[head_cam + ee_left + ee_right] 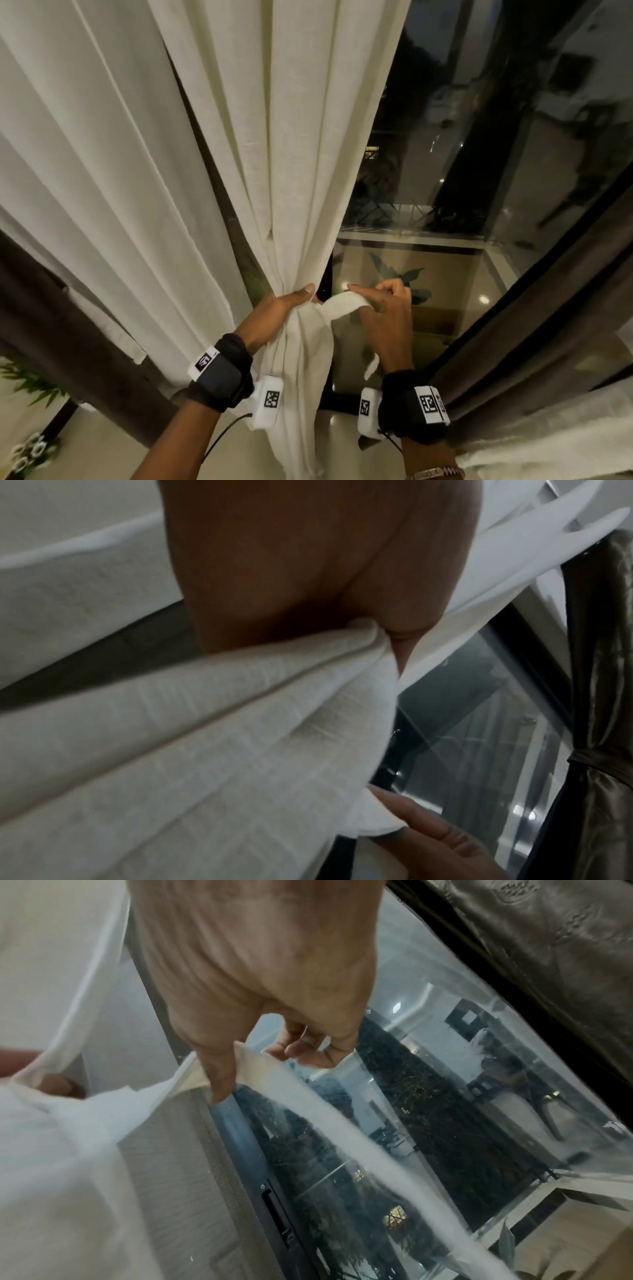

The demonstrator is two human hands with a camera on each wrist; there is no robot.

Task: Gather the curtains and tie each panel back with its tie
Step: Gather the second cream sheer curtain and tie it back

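White tie (342, 306) spans from left hand (286, 305) to right hand (383, 308).

Glossy pale floor (102, 442) lies well below the left hand (284, 305) gripping the curtain (291, 171); a white-flowered plant (29, 452) stands far down-left.

The cream curtain panel (301, 171) hung in front of the dark window, its folds bunched into a narrow waist low down. A matching cream fabric tie (342, 305) stretched rightward from that waist, flat and taut, not yet knotted.
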